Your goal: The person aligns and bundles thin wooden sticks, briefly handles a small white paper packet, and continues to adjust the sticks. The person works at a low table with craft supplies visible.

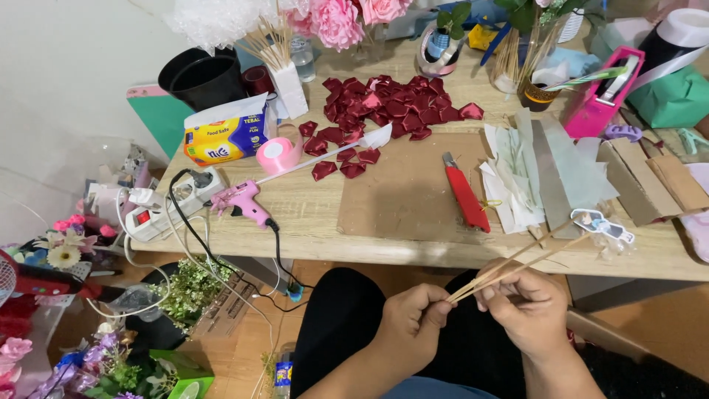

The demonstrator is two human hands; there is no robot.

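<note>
Wooden sticks (517,262) pinched by both my hands | left hand (413,325), right hand (528,307) fingers clenched on them | above lap, below surface (369,236) edge

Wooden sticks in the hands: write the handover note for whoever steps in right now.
Left hand: closed around the near ends of the thin wooden sticks, over the lap.
Right hand: fingers pinching the same sticks just beside the left hand.
The sticks slant up to the right; a small figure-shaped paper topper sits at their far end, above the table edge.
On the table: red utility knife on the cardboard sheet, pile of dark red satin petals, pink ribbon roll, pink glue gun, plugged in.
Done: topper is on the sticks.
Left: petals lie loose, none on the sticks.
</note>
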